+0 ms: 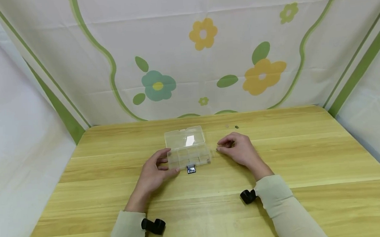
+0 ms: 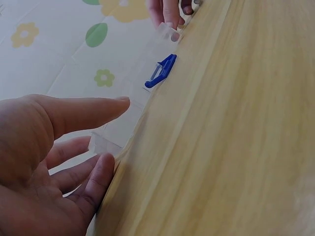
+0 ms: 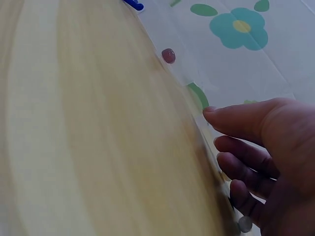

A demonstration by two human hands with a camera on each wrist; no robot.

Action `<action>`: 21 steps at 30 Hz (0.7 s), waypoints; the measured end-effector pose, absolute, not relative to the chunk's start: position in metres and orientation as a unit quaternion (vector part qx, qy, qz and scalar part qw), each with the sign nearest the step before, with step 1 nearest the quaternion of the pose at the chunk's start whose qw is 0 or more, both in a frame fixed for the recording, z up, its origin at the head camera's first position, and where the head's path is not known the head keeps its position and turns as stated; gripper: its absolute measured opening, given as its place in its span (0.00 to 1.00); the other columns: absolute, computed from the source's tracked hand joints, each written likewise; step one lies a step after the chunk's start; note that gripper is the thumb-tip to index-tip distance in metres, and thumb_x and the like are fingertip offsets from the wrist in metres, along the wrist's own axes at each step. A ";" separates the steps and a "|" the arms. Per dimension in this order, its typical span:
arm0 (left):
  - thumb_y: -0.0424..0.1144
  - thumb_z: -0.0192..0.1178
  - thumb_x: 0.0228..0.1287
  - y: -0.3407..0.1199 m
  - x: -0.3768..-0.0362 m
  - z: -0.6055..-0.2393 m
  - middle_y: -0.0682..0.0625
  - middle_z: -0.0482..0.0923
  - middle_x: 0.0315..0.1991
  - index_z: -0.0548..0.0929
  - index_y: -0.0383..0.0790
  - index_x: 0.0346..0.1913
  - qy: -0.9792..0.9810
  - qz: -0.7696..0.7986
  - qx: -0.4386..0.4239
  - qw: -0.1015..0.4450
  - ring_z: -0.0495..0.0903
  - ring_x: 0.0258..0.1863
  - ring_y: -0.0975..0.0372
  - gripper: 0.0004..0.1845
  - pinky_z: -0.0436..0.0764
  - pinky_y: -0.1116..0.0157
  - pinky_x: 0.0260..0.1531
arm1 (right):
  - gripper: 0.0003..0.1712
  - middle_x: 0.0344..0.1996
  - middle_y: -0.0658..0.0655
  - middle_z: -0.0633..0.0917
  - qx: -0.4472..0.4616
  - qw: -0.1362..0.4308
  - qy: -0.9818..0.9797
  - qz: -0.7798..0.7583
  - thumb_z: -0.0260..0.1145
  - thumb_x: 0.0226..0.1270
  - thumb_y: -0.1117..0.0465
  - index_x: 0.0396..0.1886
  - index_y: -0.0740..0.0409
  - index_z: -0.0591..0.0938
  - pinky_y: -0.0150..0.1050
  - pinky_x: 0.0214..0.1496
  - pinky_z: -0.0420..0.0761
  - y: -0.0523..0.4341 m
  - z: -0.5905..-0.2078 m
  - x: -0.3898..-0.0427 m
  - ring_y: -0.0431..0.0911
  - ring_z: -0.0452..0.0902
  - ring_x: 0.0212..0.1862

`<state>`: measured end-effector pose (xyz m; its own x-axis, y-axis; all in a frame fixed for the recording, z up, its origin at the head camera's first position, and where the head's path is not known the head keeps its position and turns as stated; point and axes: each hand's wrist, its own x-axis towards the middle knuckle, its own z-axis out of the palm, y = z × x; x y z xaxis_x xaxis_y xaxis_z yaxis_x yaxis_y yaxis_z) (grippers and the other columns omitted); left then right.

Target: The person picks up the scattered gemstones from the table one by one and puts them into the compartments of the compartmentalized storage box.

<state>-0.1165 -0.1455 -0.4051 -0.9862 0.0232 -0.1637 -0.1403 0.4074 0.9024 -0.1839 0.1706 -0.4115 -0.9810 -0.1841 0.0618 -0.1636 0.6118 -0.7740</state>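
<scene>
A clear plastic compartment box lies on the wooden table with its lid open toward the back and a blue latch at its front. My left hand holds the box's left end, thumb above and fingers at the corner. The blue latch shows farther along. My right hand hovers just right of the box, fingers loosely curled with nothing between them. A small reddish bead lies beyond its fingertips.
A small dark bead sits on the table behind my right hand. A grey bead lies by my little finger. Flowered cloth walls close in the back and both sides. Black wrist cameras stick out from my sleeves.
</scene>
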 end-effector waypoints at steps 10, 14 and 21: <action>0.34 0.79 0.62 -0.145 -0.118 -0.405 0.41 0.77 0.72 0.75 0.46 0.77 0.840 0.537 -0.034 0.071 0.83 0.58 0.48 0.41 0.83 0.51 0.60 | 0.07 0.41 0.54 0.88 -0.109 0.001 0.904 -0.414 0.79 0.68 0.59 0.44 0.54 0.93 0.42 0.48 0.80 0.168 -0.413 -0.184 0.46 0.81 0.41; 0.34 0.79 0.62 -0.144 -0.117 -0.405 0.41 0.78 0.72 0.75 0.45 0.77 0.840 0.537 -0.033 0.070 0.83 0.58 0.49 0.41 0.83 0.50 0.60 | 0.07 0.41 0.53 0.88 -0.110 0.004 0.905 -0.410 0.79 0.68 0.58 0.43 0.53 0.93 0.42 0.48 0.80 0.167 -0.413 -0.184 0.46 0.81 0.42; 0.34 0.79 0.62 -0.144 -0.117 -0.404 0.41 0.78 0.72 0.75 0.45 0.77 0.839 0.539 -0.034 0.070 0.83 0.58 0.49 0.41 0.83 0.51 0.60 | 0.07 0.41 0.52 0.88 -0.118 -0.003 0.910 -0.398 0.80 0.68 0.58 0.43 0.52 0.93 0.43 0.49 0.80 0.167 -0.414 -0.184 0.46 0.81 0.43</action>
